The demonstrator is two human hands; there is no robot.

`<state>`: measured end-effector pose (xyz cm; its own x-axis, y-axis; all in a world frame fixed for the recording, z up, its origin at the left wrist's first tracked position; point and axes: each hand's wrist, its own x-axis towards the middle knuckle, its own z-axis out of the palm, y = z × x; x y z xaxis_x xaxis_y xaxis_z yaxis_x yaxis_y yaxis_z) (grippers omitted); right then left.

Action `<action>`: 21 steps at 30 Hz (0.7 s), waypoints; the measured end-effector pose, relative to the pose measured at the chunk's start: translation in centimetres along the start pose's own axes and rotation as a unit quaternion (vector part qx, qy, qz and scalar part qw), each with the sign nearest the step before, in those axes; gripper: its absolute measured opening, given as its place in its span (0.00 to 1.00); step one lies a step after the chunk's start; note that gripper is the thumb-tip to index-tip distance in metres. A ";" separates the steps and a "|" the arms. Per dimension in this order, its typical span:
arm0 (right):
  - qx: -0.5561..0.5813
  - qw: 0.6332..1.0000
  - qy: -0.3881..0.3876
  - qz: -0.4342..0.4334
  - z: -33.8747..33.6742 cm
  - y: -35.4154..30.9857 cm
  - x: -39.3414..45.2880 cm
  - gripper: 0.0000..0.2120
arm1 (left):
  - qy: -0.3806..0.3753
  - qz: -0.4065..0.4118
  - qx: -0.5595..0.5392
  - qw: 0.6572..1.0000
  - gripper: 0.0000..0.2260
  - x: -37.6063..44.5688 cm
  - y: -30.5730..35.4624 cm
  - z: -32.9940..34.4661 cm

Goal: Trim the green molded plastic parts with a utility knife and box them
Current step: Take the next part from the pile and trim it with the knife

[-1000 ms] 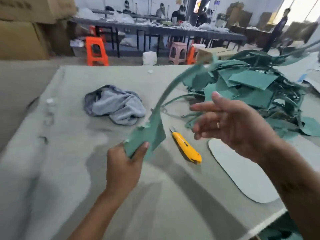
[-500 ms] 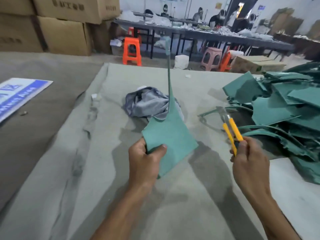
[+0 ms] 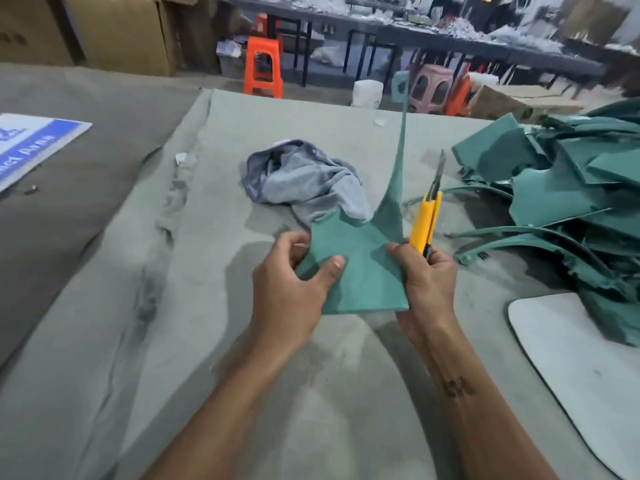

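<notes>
since half a second earlier, right hand (image 3: 427, 282) brought the yellow knife (image 3: 426, 220) against the green part (image 3: 360, 268), mid-frame; left hand (image 3: 291, 289) pinched it. blade bared near fingers: a slip might cut.

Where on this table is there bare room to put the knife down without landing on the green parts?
Bare grey tabletop spreads left of the left hand, and nearer, between the forearms. The right side is crowded: the pile of green parts and white board. Beyond the held green part lies the grey rag.
</notes>
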<state>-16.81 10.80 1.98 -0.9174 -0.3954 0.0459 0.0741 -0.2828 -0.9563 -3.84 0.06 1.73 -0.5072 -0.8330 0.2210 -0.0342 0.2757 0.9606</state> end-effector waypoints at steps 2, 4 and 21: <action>-0.025 0.997 0.032 -0.064 0.1 0.1 -0.2 0.07 | -0.003 0.173 0.130 0.976 0.21 -0.6 -0.3 0.1; -0.018 0.995 0.049 -0.081 0.2 -0.2 -0.4 0.09 | -0.092 0.259 0.210 0.938 0.33 -1.2 -0.8 0.4; -0.181 0.919 -0.329 -0.117 -1.6 -0.5 -3.0 0.25 | 0.182 0.232 0.118 0.948 0.11 -0.5 -0.1 -1.1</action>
<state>-14.69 13.56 1.81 -0.4466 -0.8380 0.3136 -0.3406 -0.1649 -0.9256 -2.70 -0.07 1.74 -0.1865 -0.6937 0.6957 -0.0940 0.7174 0.6902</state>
